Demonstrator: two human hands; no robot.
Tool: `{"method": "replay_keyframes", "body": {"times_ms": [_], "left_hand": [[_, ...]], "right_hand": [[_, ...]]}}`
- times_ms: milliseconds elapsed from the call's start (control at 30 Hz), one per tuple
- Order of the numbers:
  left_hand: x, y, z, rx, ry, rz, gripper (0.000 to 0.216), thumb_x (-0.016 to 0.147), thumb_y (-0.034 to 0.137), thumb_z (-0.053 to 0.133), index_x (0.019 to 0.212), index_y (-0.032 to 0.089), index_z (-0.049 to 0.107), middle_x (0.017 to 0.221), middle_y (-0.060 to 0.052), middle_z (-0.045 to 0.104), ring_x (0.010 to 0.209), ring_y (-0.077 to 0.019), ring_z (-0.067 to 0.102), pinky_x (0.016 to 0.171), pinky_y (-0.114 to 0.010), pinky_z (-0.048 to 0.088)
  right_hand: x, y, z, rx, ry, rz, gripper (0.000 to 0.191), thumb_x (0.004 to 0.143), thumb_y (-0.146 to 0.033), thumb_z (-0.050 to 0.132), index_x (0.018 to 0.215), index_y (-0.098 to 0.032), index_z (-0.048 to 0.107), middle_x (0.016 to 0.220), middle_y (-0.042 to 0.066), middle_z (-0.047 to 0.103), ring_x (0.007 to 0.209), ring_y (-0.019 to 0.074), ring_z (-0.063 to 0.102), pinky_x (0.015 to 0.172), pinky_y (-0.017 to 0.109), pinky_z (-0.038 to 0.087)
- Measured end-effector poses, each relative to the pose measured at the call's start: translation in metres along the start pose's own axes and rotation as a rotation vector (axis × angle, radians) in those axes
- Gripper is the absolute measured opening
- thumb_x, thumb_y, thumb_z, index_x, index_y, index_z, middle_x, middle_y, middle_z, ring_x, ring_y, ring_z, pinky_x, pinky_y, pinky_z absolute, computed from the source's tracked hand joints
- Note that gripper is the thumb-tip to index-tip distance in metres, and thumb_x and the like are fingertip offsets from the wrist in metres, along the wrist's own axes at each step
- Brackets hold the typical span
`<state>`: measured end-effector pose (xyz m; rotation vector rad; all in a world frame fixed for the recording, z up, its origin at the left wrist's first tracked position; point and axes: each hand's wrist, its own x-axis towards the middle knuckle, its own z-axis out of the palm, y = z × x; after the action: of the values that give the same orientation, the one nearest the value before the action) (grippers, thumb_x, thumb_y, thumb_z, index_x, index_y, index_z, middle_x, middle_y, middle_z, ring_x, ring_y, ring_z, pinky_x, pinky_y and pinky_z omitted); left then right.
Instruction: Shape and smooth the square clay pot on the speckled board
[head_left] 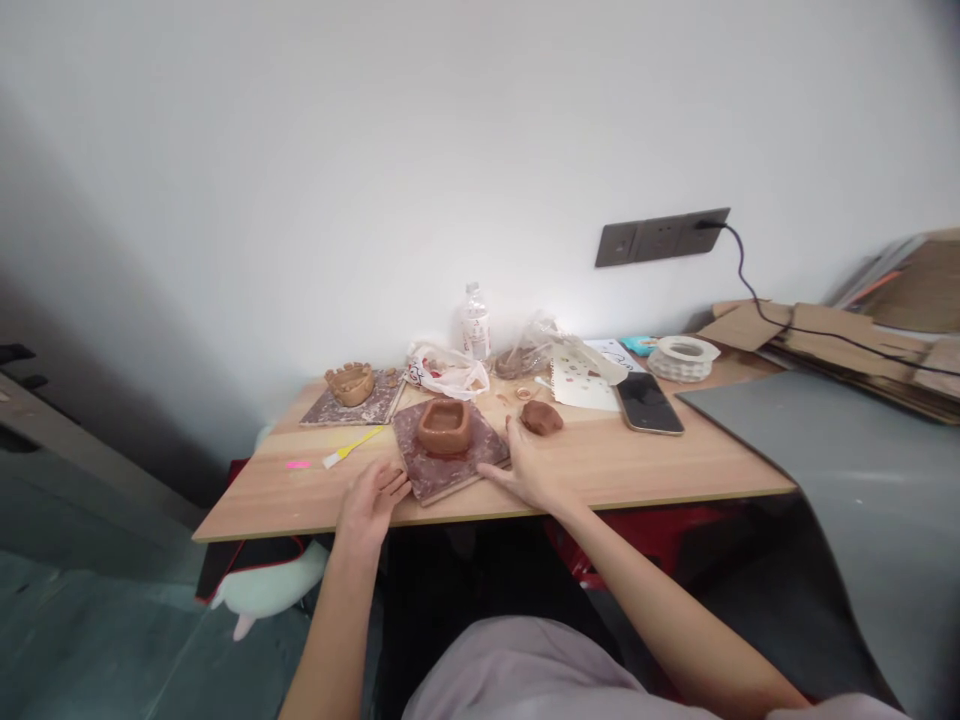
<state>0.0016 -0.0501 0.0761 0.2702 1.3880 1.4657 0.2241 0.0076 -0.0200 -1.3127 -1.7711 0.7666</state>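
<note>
A brown clay bowl (445, 425) sits on a dark reddish tile (450, 468) near the front of a wooden table (637, 470). My left hand (371, 503) rests at the tile's left corner, fingers loosely spread and touching its edge. At the tile's right edge lies my right hand (525, 470), fingers stretched out flat. A lump of brown clay (541, 416) is just beyond my right hand, apart from it. Neither hand holds anything.
A second tile (375, 405) at the back left bears a crown-shaped clay piece (349, 383). Also on the table: a yellow tool (352, 446), plastic bags (448, 372), a bottle (475, 323), a phone (649, 403), a tape roll (683, 358). Cardboard (840, 335) is stacked at the right.
</note>
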Motion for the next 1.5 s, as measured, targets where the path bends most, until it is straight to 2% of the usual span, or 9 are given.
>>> {"method": "replay_keyframes", "body": {"times_ms": [200, 300, 433, 567, 700, 900, 1067, 1300, 1500], "left_hand": [[0.02, 0.015, -0.001, 0.039, -0.057, -0.051, 0.01, 0.086, 0.008, 0.052, 0.081, 0.018, 0.05, 0.075, -0.007, 0.061, 0.069, -0.0188, 0.066, 0.06, -0.031, 0.054], [0.032, 0.009, 0.005, 0.059, -0.085, 0.042, 0.008, 0.088, 0.012, 0.054, 0.081, 0.016, 0.054, 0.073, -0.006, 0.062, 0.063, -0.0157, 0.063, 0.057, -0.026, 0.05], [0.049, -0.011, 0.013, 0.094, -0.098, 0.227, 0.019, 0.085, 0.031, 0.066, 0.077, 0.015, 0.061, 0.069, -0.004, 0.062, 0.056, -0.0136, 0.056, 0.05, -0.023, 0.041], [0.06, -0.026, 0.017, 0.043, -0.024, 0.405, 0.019, 0.085, 0.036, 0.065, 0.093, 0.019, 0.064, 0.085, -0.002, 0.066, 0.075, -0.014, 0.061, 0.063, -0.021, 0.045], [0.06, -0.031, 0.022, -0.034, -0.018, 0.44, 0.035, 0.084, 0.036, 0.064, 0.115, 0.021, 0.06, 0.101, -0.004, 0.068, 0.086, -0.0156, 0.065, 0.073, -0.025, 0.05], [0.053, -0.03, 0.028, -0.116, -0.007, 0.387, 0.056, 0.076, 0.028, 0.073, 0.128, 0.021, 0.052, 0.098, -0.005, 0.07, 0.083, -0.0169, 0.067, 0.076, -0.029, 0.052], [0.052, -0.031, 0.028, -0.156, -0.061, 0.348, 0.054, 0.072, 0.032, 0.076, 0.121, 0.021, 0.057, 0.088, -0.001, 0.071, 0.076, -0.0161, 0.068, 0.072, -0.028, 0.053], [0.049, -0.032, 0.031, -0.176, -0.216, 0.325, 0.041, 0.069, 0.038, 0.079, 0.104, 0.017, 0.071, 0.103, -0.008, 0.076, 0.095, -0.0228, 0.07, 0.085, -0.033, 0.055], [0.048, -0.029, 0.031, -0.181, -0.25, 0.33, 0.034, 0.063, 0.032, 0.08, 0.092, 0.015, 0.074, 0.088, -0.006, 0.077, 0.079, -0.0206, 0.071, 0.076, -0.032, 0.055]], "right_hand": [[0.004, 0.007, -0.004, 0.022, 0.013, 0.018, 0.113, 0.068, -0.055, 0.077, 0.154, -0.007, 0.019, 0.155, 0.028, 0.03, 0.146, 0.0396, 0.025, 0.117, 0.057, 0.026], [0.005, 0.012, -0.005, 0.072, 0.023, 0.0, 0.112, 0.07, -0.054, 0.077, 0.155, -0.01, 0.018, 0.155, 0.026, 0.031, 0.145, 0.0389, 0.028, 0.116, 0.056, 0.029], [0.005, 0.015, -0.005, 0.122, 0.014, -0.049, 0.113, 0.07, -0.051, 0.078, 0.157, -0.016, 0.015, 0.154, 0.023, 0.035, 0.144, 0.0376, 0.031, 0.115, 0.056, 0.031], [0.004, 0.016, -0.005, 0.139, 0.004, -0.07, 0.113, 0.071, -0.048, 0.079, 0.158, -0.019, 0.012, 0.155, 0.02, 0.035, 0.142, 0.0369, 0.035, 0.114, 0.057, 0.033], [0.001, 0.013, -0.01, 0.129, -0.01, -0.061, 0.111, 0.072, -0.049, 0.079, 0.158, -0.021, 0.015, 0.155, 0.02, 0.034, 0.141, 0.037, 0.038, 0.114, 0.057, 0.033], [0.011, -0.002, -0.036, 0.052, -0.085, -0.09, 0.084, 0.079, -0.055, 0.071, 0.15, -0.025, 0.038, 0.148, 0.016, 0.044, 0.137, 0.0331, 0.044, 0.112, 0.053, 0.037], [0.038, -0.03, -0.055, -0.098, -0.131, -0.313, 0.054, 0.086, -0.053, 0.065, 0.131, -0.025, 0.059, 0.155, 0.015, 0.032, 0.142, 0.0325, 0.037, 0.114, 0.052, 0.033], [0.068, -0.052, -0.046, -0.153, -0.242, -0.454, 0.038, 0.086, -0.049, 0.066, 0.111, -0.02, 0.069, 0.154, 0.017, 0.032, 0.143, 0.0345, 0.033, 0.114, 0.053, 0.032], [0.071, -0.055, -0.04, -0.204, -0.307, -0.457, 0.025, 0.084, -0.042, 0.071, 0.09, -0.018, 0.071, 0.153, 0.014, 0.037, 0.141, 0.0355, 0.036, 0.113, 0.052, 0.032]]}}
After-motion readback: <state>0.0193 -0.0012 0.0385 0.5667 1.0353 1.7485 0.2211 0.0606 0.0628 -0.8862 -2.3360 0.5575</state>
